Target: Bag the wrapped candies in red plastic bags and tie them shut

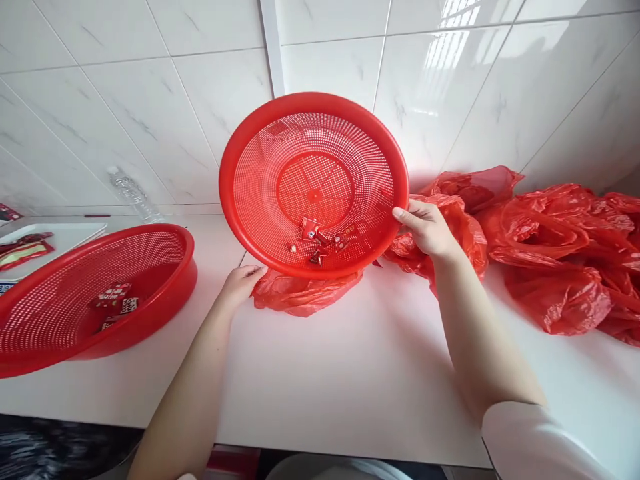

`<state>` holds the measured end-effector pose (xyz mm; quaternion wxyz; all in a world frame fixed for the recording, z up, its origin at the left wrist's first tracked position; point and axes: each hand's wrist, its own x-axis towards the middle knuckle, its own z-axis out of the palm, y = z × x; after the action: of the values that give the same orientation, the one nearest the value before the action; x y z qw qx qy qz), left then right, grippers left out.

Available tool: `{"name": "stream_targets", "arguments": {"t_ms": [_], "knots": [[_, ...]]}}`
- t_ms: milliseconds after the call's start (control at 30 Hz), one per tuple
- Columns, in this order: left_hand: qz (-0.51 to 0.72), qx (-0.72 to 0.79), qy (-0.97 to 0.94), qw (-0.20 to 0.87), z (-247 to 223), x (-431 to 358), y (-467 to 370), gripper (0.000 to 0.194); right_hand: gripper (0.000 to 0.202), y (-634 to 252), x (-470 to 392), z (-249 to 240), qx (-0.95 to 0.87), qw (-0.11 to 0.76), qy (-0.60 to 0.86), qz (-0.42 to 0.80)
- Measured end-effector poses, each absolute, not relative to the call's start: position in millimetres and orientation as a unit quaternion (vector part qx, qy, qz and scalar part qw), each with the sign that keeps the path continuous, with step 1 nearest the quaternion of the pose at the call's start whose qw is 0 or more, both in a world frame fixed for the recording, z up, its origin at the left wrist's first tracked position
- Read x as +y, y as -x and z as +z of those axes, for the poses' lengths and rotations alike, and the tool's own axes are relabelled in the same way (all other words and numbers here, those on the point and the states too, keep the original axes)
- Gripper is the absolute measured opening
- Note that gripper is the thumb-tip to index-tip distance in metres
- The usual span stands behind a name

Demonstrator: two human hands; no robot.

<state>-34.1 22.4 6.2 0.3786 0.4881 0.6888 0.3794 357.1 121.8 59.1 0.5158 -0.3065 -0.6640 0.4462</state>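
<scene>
A round red mesh basket point(255, 200) is tilted up above the table, its open side facing me. Several small wrapped packets point(311, 229) lie at the low side of its inside. My right hand point(425, 223) grips the basket's right rim, thumb on the front. At the lower left rim is my left hand point(240, 283), its fingers closed by the edge and partly hidden behind it. Beneath the basket a red plastic bag point(307, 293) shows, close to my left fingertips.
Another red basket point(173, 293) with a few packets stands at the left. Behind it are a white tray point(75, 239) and a clear bottle point(134, 193). Filled red bags point(565, 293) crowd the right side. A tiled wall point(210, 93) rises behind the white table point(350, 400).
</scene>
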Motion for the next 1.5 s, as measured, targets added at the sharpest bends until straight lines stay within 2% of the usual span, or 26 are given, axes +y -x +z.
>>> {"name": "stream_targets", "arguments": {"t_ms": [233, 400, 633, 767, 833, 967, 1033, 1200, 1367, 1500], "knots": [[0.385, 0.707, -0.46, 0.374, -2, 27, 42, 0.035, 0.028, -355, 104, 75, -0.763, 0.506, 0.269, 0.301], [0.396, 0.699, -0.477, 0.356, -8, 30, 45, 0.034, 0.023, -349, 89, 84, -0.796, 0.499, 0.288, 0.187], [0.352, 0.703, -0.507, 0.353, -9, 30, 46, 0.039, 0.013, -339, 69, 95, -0.794, 0.545, 0.261, 0.068], [0.34, 0.712, -0.529, 0.312, -1, 26, 41, 0.037, 0.016, -340, 68, 98, -0.74, 0.594, 0.31, 0.062], [0.341, 0.733, -0.54, 0.235, 8, 22, 38, 0.035, 0.02, -340, 71, 97, -0.694, 0.623, 0.353, 0.079], [0.326, 0.785, -0.505, -0.151, 26, 10, 43, 0.038, 0.026, -335, 78, 95, -0.603, 0.672, 0.38, 0.201], [0.3, 0.806, -0.442, -0.254, 30, 6, 52, 0.046, 0.026, -332, 81, 93, -0.564, 0.677, 0.355, 0.313], [0.227, 0.864, -0.39, -0.225, 25, 4, 70, 0.05, 0.021, -322, 77, 96, -0.497, 0.611, 0.3, 0.538], [0.241, 0.832, -0.454, -0.21, 26, 2, 47, 0.047, 0.017, -295, 52, 107, -0.486, 0.512, 0.259, 0.659], [0.34, 0.788, -0.512, -0.026, 35, 1, 22, 0.036, 0.017, -260, 32, 109, -0.488, 0.434, 0.194, 0.732]]}}
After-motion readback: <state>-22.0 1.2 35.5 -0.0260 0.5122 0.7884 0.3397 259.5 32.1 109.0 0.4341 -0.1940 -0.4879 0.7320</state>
